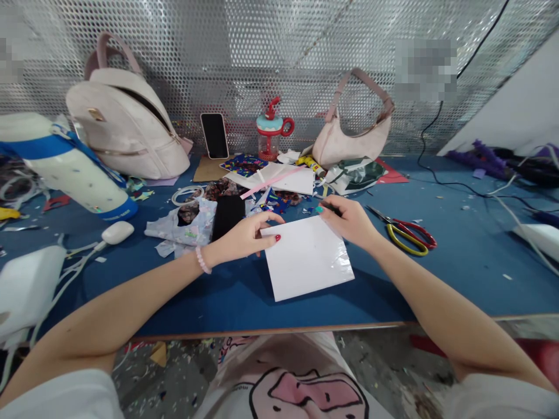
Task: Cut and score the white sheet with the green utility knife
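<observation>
My left hand (250, 234) pinches the left upper corner of a flat white card (305, 259), with the red-nailed thumb on top and fingers behind. Shiny clear tape lies along the card's right side. At the upper right corner, my right hand (347, 220) is closed on the card's edge, one teal nail showing. A small dark strip appears among its fingers; I cannot tell what it is. The card is tilted above the blue table (209, 308) near its front edge. Red-and-yellow-handled scissors (413, 237) lie just right of my right hand.
Behind the card are fabric scraps (187, 224), a black flat object (227, 215), white paper with a pink strip (273, 181) and a yellow tube (311, 164). A phone (215, 137), cup (268, 137), handbag (353, 142), backpack (126, 128) and leaning bottle (74, 169) stand around. Cables run along both sides.
</observation>
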Demonstrator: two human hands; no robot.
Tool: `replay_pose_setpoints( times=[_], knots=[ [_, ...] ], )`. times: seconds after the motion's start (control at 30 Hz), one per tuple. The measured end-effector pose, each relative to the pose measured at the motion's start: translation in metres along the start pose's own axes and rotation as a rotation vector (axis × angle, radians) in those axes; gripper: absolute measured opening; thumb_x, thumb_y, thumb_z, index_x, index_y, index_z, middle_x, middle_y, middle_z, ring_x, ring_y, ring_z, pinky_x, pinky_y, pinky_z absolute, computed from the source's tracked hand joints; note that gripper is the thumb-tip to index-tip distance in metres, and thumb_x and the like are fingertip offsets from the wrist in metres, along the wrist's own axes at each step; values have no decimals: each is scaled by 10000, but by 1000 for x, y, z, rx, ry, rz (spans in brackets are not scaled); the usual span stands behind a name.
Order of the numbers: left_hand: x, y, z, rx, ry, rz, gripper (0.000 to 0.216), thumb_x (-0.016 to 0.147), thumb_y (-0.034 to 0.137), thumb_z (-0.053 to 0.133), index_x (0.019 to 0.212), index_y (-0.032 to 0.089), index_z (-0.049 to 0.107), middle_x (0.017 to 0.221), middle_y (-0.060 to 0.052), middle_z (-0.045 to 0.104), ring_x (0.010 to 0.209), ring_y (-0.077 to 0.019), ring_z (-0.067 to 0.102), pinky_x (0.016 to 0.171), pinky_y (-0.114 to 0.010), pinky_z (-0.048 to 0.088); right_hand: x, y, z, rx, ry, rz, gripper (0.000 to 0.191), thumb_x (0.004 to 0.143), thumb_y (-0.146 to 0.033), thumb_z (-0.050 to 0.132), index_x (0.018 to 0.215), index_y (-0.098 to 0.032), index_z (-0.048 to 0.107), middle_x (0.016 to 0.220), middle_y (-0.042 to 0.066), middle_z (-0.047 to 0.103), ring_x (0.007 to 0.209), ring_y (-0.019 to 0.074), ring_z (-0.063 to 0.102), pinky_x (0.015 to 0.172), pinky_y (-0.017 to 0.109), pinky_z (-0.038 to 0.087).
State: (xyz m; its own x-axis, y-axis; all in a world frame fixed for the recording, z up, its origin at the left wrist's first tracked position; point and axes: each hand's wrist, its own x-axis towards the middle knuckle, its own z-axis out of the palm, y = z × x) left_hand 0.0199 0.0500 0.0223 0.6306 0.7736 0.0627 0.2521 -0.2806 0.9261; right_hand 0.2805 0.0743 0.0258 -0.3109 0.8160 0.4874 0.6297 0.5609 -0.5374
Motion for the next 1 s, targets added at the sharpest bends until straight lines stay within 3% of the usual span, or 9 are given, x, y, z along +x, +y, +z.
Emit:
replay_pose_setpoints(
  times=[0.2, 0.37, 0.67, 1.0],
  knots=[
    [0, -3, 0, -38, 35, 3, 392, 838, 306, 577, 1169, 180, 411, 725, 30, 534, 513, -65, 469, 403, -146, 446, 0, -2, -1, -11, -10, 10, 213, 818, -362, 460, 684, -197, 473, 596, -24, 450, 569, 115, 400, 546, 248, 303],
    [1, -4, -2, 94, 5, 15, 430, 859, 329, 555, 1258, 176, 505, 894, -26, 602, 546, -56, 492, 419, -137, 435, 0, -2, 0, -43, -33, 28, 192, 811, -338, 466, 686, -194, 492, 601, -19, 479, 568, 117, 416, 545, 245, 303],
    [3, -5, -3, 287, -29, -64, 420, 868, 326, 536, 1225, 112, 593, 861, -48, 684, 552, -102, 566, 548, -217, 457, 0, 8, 5, -121, -233, 45, 195, 822, -298, 447, 751, -179, 585, 678, 24, 598, 610, 151, 525, 566, 254, 334],
    [3, -7, 0, 505, 9, 74, 338, 877, 267, 519, 1163, 126, 631, 1116, -92, 672, 903, -192, 627, 828, -294, 476, -1, 9, 5, -308, -301, 53, 220, 882, -294, 458, 850, -186, 648, 805, 68, 696, 730, 201, 620, 620, 273, 371]
  ],
)
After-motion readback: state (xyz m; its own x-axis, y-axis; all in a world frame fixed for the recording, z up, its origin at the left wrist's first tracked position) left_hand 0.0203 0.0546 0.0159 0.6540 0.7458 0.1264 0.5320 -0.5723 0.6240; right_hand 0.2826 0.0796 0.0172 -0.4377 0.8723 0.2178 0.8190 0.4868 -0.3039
